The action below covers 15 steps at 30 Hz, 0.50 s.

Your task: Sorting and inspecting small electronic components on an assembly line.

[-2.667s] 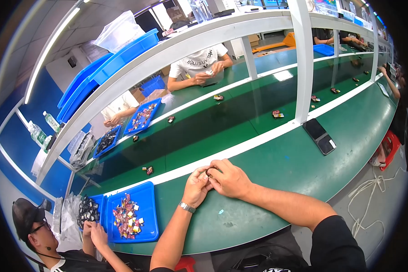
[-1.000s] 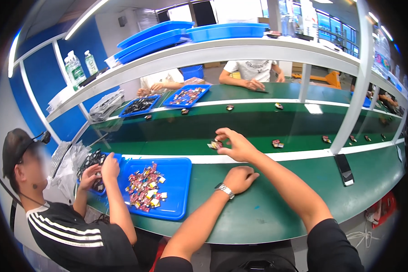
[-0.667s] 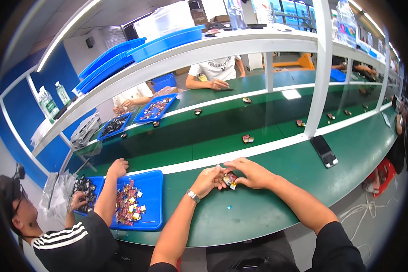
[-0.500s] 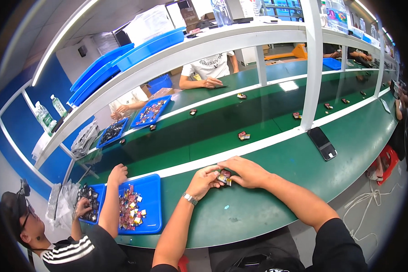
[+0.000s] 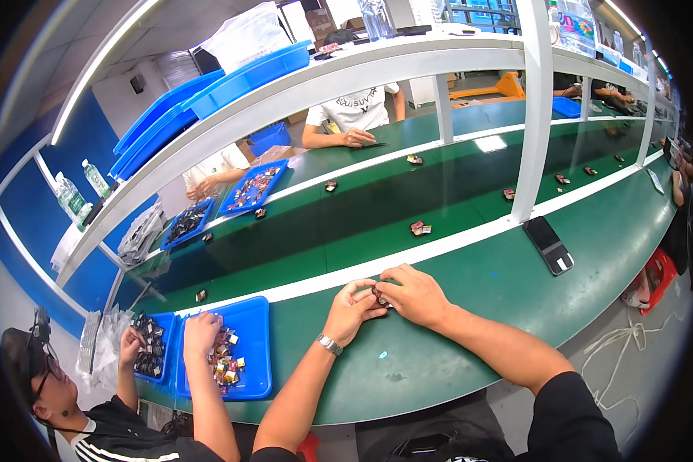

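Note:
Above the green worktop, both hands meet around a small dark red and black part (image 5: 379, 296) with a pale patch. My left hand (image 5: 351, 310), with a metal watch on its wrist, pinches the part from the left. From the right, the fingers of my right hand (image 5: 414, 294) are closed on the same part. The fingertips cover most of it, so its exact kind cannot be made out. To the left of my left forearm stands a blue tray (image 5: 260, 346) of small red, yellow and white parts.
A co-worker's hand (image 5: 202, 333) reaches into that tray; their other hand is at a tray of black pieces (image 5: 152, 346). Beyond a white rail, a green belt (image 5: 362, 250) carries several small parts. A phone (image 5: 548, 245) lies right, beside a white post (image 5: 530, 154).
My fingers have closed further over the part, hiding more of it. The co-worker's hand has come back from the belt to the tray, and a part now lies on the belt there. Belt parts shifted slightly right.

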Each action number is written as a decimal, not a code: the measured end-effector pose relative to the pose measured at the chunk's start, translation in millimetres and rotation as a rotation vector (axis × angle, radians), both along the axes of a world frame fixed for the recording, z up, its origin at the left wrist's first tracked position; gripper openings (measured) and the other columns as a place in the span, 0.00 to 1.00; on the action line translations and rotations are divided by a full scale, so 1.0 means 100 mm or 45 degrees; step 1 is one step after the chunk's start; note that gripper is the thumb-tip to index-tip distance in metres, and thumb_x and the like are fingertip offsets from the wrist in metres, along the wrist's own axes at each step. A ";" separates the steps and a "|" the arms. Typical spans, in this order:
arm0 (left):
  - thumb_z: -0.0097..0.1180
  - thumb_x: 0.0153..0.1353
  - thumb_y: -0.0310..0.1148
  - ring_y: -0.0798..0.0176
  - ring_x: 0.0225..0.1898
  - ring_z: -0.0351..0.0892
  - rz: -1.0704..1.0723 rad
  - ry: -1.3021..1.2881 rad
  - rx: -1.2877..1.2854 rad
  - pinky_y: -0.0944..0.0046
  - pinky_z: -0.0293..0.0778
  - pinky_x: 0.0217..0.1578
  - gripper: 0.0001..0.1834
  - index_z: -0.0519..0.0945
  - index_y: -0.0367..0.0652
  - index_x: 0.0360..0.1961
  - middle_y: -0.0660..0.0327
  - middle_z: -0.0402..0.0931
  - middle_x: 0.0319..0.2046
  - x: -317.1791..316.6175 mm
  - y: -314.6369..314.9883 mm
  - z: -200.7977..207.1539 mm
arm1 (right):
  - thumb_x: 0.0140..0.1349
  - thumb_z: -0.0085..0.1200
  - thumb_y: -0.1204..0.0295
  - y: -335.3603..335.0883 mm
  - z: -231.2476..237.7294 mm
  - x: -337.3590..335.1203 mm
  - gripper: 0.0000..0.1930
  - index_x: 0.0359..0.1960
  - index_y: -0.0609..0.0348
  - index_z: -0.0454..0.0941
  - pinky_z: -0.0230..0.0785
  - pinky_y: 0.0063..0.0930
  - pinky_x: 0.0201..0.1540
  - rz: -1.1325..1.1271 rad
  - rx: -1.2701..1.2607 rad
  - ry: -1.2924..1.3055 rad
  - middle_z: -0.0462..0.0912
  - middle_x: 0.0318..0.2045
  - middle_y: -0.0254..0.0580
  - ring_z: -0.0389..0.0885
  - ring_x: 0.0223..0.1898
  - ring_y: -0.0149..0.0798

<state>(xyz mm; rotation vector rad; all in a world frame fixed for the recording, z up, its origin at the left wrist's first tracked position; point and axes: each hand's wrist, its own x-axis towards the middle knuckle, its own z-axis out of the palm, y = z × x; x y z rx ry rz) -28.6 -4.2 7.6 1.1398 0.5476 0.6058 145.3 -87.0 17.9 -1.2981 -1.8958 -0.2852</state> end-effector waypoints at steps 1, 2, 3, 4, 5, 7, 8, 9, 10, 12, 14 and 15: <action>0.50 0.65 0.20 0.60 0.43 0.82 0.005 -0.004 -0.002 0.60 0.83 0.46 0.17 0.67 0.35 0.55 0.51 0.77 0.47 0.00 -0.01 0.00 | 0.51 0.61 0.73 0.00 -0.02 0.01 0.11 0.37 0.54 0.80 0.74 0.34 0.41 0.005 -0.002 -0.004 0.78 0.40 0.35 0.77 0.42 0.41; 0.50 0.65 0.20 0.59 0.44 0.82 0.014 0.007 0.005 0.60 0.82 0.46 0.17 0.67 0.34 0.55 0.51 0.77 0.46 0.00 -0.03 0.01 | 0.49 0.61 0.73 0.02 -0.05 0.02 0.10 0.35 0.54 0.79 0.74 0.33 0.40 0.027 0.005 -0.032 0.77 0.39 0.35 0.76 0.41 0.40; 0.50 0.65 0.20 0.58 0.44 0.82 0.024 0.016 0.015 0.60 0.82 0.47 0.18 0.66 0.34 0.55 0.51 0.77 0.46 0.01 -0.03 0.02 | 0.48 0.61 0.73 0.03 -0.05 0.03 0.09 0.34 0.54 0.79 0.73 0.33 0.40 0.050 0.017 -0.062 0.76 0.38 0.35 0.76 0.40 0.40; 0.50 0.65 0.20 0.58 0.44 0.82 0.026 0.012 0.019 0.60 0.82 0.47 0.18 0.66 0.34 0.55 0.51 0.77 0.46 0.01 -0.02 0.02 | 0.48 0.61 0.73 0.03 -0.04 0.04 0.09 0.34 0.54 0.79 0.73 0.33 0.40 0.052 0.020 -0.066 0.76 0.38 0.35 0.76 0.40 0.40; 0.49 0.65 0.20 0.58 0.45 0.82 0.023 0.016 0.017 0.60 0.82 0.47 0.17 0.66 0.34 0.55 0.50 0.77 0.46 0.01 -0.03 0.01 | 0.48 0.61 0.73 0.02 -0.01 0.06 0.09 0.32 0.54 0.78 0.73 0.32 0.40 0.076 0.012 -0.077 0.76 0.37 0.35 0.76 0.39 0.40; 0.49 0.65 0.19 0.57 0.46 0.82 0.021 0.022 0.020 0.60 0.82 0.48 0.17 0.66 0.33 0.55 0.50 0.77 0.47 0.00 -0.03 0.00 | 0.47 0.61 0.73 0.02 0.02 0.07 0.08 0.31 0.54 0.77 0.72 0.32 0.40 0.099 0.007 -0.086 0.75 0.36 0.35 0.75 0.39 0.39; 0.49 0.65 0.19 0.57 0.47 0.82 0.023 0.040 0.035 0.60 0.82 0.49 0.17 0.67 0.33 0.55 0.50 0.77 0.48 0.00 -0.04 0.00 | 0.47 0.61 0.74 0.03 0.03 0.08 0.08 0.30 0.54 0.76 0.72 0.33 0.41 0.116 0.013 -0.091 0.75 0.36 0.35 0.75 0.39 0.40; 0.48 0.66 0.19 0.57 0.48 0.82 0.020 0.059 0.046 0.60 0.82 0.50 0.17 0.67 0.32 0.55 0.50 0.77 0.49 0.01 -0.06 0.01 | 0.47 0.61 0.75 0.02 0.04 0.09 0.09 0.30 0.54 0.75 0.72 0.33 0.41 0.127 0.014 -0.094 0.75 0.37 0.35 0.75 0.40 0.41; 0.48 0.66 0.19 0.57 0.48 0.82 0.016 0.061 0.044 0.60 0.82 0.50 0.17 0.67 0.32 0.55 0.50 0.77 0.49 0.02 -0.08 0.02 | 0.47 0.61 0.75 0.03 0.04 0.11 0.09 0.30 0.54 0.75 0.72 0.33 0.41 0.123 0.013 -0.092 0.75 0.37 0.35 0.75 0.40 0.41; 0.47 0.66 0.19 0.57 0.49 0.81 -0.042 0.066 0.103 0.61 0.82 0.50 0.17 0.68 0.30 0.56 0.50 0.76 0.50 0.04 -0.10 0.06 | 0.48 0.62 0.76 0.05 0.03 0.15 0.10 0.31 0.54 0.75 0.72 0.35 0.45 0.258 -0.100 0.021 0.74 0.39 0.36 0.74 0.42 0.42; 0.47 0.66 0.20 0.58 0.49 0.81 -0.034 0.090 0.116 0.61 0.82 0.50 0.17 0.69 0.30 0.57 0.50 0.76 0.51 0.03 -0.12 0.07 | 0.48 0.63 0.76 0.03 0.06 0.18 0.10 0.31 0.54 0.74 0.71 0.36 0.47 0.280 -0.153 0.025 0.74 0.41 0.37 0.73 0.45 0.43; 0.46 0.67 0.20 0.58 0.49 0.81 -0.029 0.113 0.128 0.62 0.82 0.50 0.18 0.69 0.30 0.57 0.50 0.76 0.51 0.04 -0.12 0.06 | 0.49 0.63 0.77 0.02 0.06 0.20 0.10 0.31 0.54 0.74 0.71 0.36 0.49 0.301 -0.209 0.028 0.73 0.42 0.38 0.73 0.47 0.44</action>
